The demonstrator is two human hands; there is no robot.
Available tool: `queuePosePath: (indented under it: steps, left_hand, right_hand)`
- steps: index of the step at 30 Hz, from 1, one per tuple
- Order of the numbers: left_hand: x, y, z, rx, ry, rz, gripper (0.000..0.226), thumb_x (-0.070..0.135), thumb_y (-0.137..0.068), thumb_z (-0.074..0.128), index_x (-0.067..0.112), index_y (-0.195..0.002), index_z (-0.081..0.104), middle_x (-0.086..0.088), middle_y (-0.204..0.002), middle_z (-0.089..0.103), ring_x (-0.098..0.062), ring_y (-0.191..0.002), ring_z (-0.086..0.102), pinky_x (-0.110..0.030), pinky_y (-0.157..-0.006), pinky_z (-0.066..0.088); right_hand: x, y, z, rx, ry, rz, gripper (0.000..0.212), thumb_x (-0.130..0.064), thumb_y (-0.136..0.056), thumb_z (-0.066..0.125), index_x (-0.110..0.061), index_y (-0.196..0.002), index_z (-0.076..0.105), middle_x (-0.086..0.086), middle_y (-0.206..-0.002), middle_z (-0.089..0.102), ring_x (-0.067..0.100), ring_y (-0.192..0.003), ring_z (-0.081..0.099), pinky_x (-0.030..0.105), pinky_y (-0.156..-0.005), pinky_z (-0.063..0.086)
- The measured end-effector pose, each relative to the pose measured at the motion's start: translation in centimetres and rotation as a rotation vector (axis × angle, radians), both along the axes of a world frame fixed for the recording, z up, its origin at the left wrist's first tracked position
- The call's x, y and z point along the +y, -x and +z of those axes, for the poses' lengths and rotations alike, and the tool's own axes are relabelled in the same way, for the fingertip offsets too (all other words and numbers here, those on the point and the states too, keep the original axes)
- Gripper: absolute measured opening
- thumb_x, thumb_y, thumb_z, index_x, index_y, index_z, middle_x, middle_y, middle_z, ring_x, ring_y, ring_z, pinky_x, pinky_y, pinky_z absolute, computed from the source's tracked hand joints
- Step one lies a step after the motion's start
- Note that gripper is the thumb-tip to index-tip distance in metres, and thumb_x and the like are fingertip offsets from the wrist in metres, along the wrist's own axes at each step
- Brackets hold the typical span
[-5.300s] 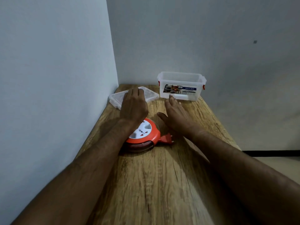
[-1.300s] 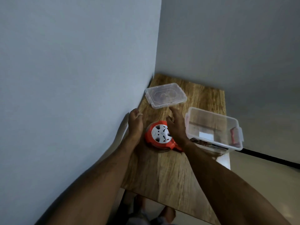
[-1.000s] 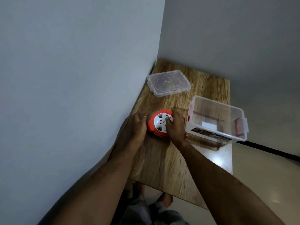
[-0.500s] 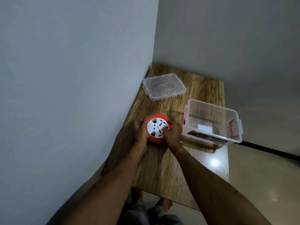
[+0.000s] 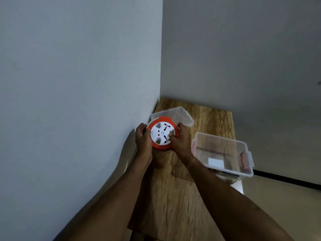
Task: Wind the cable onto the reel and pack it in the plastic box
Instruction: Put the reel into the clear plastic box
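Note:
The orange cable reel [image 5: 162, 133] with its white socket face is lifted off the wooden table [image 5: 175, 197] and tilted toward me. My left hand [image 5: 143, 138] grips its left rim. My right hand [image 5: 180, 140] grips its right rim, thumb on the white face. No loose cable shows. The clear plastic box [image 5: 222, 153] stands open to the right of my right hand, near the table's right edge, with red latches on its ends.
The box's clear lid [image 5: 180, 115] lies flat behind the reel, against the left wall [image 5: 78, 101]. A second wall closes off the table's far end. The floor [image 5: 281, 202] drops away beyond the table's right edge.
Both hands closed on the reel and raised it off the table, tilting its white face toward me. The box and lid have stayed put while my view shifted.

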State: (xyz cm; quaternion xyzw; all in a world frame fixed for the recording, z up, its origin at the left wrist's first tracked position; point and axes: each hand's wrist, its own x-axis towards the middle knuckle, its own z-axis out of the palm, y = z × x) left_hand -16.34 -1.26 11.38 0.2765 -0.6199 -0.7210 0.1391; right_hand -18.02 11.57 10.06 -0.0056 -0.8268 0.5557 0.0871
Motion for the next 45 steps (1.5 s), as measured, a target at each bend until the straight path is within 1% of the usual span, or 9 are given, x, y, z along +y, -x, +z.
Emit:
queuePosePath:
  steps: [4,14,20,25,30,33,36,40,45]
  left_hand:
    - [3.4,1.9,2.6,0.089,-0.027,-0.066,0.027,0.017,-0.101,0.049,0.026,-0.126,0.057,0.005,-0.116,0.064,-0.014,-0.101,0.065,-0.018,-0.069,0.055]
    - [15.6,3.7,1.8,0.078,-0.089,-0.268,0.032,0.015,-0.097,0.052,0.027,-0.126,0.057,0.001,-0.128,0.065,-0.021,-0.116,0.063,-0.044,-0.099,0.056]
    - [20.2,2.0,0.4,0.06,-0.096,-0.356,0.035,0.01,-0.1,0.048,0.022,-0.132,0.052,0.003,-0.128,0.06,-0.011,-0.106,0.061,-0.021,-0.077,0.052]
    - [21.3,1.6,-1.5,0.008,-0.02,-0.421,0.04,0.006,-0.095,0.051,0.018,-0.133,0.052,0.0,-0.133,0.059,-0.019,-0.122,0.058,-0.034,-0.096,0.053]
    - [20.7,0.8,-2.5,-0.039,0.068,-0.469,0.039,-0.001,-0.093,0.051,0.022,-0.124,0.052,0.011,-0.114,0.056,-0.01,-0.109,0.055,-0.016,-0.074,0.047]
    - [20.5,0.6,-3.1,-0.043,0.165,-0.52,0.049,-0.002,-0.092,0.05,0.012,-0.139,0.045,0.0,-0.131,0.052,-0.009,-0.111,0.05,-0.007,-0.064,0.044]
    - [20.5,0.8,-3.5,-0.068,0.279,-0.568,0.054,-0.002,-0.091,0.051,0.007,-0.144,0.041,-0.006,-0.14,0.046,-0.013,-0.115,0.048,-0.003,-0.056,0.046]
    - [20.5,1.2,-4.1,-0.151,0.397,-0.642,0.057,0.004,-0.091,0.05,0.008,-0.146,0.036,-0.01,-0.148,0.039,-0.025,-0.132,0.045,-0.013,-0.082,0.045]
    - [20.7,1.6,-4.5,-0.216,0.449,-0.704,0.056,0.006,-0.093,0.05,0.006,-0.147,0.035,-0.008,-0.15,0.032,-0.029,-0.139,0.037,-0.02,-0.083,0.042]
  right_hand:
    - [3.4,1.6,2.7,0.044,-0.017,-0.083,0.046,-0.009,-0.083,0.065,-0.009,-0.128,0.056,0.004,-0.119,0.057,0.025,-0.114,0.058,0.042,-0.092,0.056]
    - [15.1,1.0,2.9,-0.003,-0.081,-0.33,0.039,0.003,-0.081,0.061,-0.008,-0.119,0.061,0.009,-0.116,0.062,0.025,-0.109,0.059,0.034,-0.086,0.051]
    - [19.5,-1.1,0.6,-0.058,-0.134,-0.421,0.041,-0.002,-0.086,0.061,-0.009,-0.126,0.056,0.011,-0.125,0.056,0.026,-0.118,0.054,0.042,-0.097,0.051]
    - [20.8,-2.5,-1.2,-0.087,-0.152,-0.436,0.037,-0.006,-0.088,0.058,-0.011,-0.125,0.056,0.007,-0.122,0.058,0.023,-0.116,0.054,0.039,-0.097,0.051]
    - [20.7,-2.6,-3.6,-0.168,-0.168,-0.393,0.051,-0.012,-0.085,0.054,-0.012,-0.135,0.052,0.008,-0.129,0.06,0.025,-0.121,0.057,0.044,-0.099,0.053]
    - [20.4,-3.4,-3.3,-0.237,-0.223,-0.37,0.055,-0.004,-0.09,0.055,-0.005,-0.144,0.046,0.012,-0.134,0.054,0.027,-0.127,0.051,0.023,-0.096,0.04]
    - [20.6,-3.2,-3.7,-0.258,-0.275,-0.361,0.051,-0.002,-0.088,0.055,-0.002,-0.138,0.049,0.017,-0.131,0.056,0.031,-0.125,0.052,0.025,-0.091,0.04]
    - [20.7,-2.9,-3.8,-0.313,-0.312,-0.344,0.041,0.001,-0.086,0.054,-0.004,-0.127,0.055,0.015,-0.121,0.057,0.027,-0.113,0.055,0.026,-0.084,0.042]
    - [20.7,-2.6,-4.0,-0.353,-0.337,-0.301,0.035,-0.002,-0.08,0.053,-0.012,-0.113,0.057,0.008,-0.11,0.058,0.026,-0.102,0.058,0.04,-0.085,0.056]
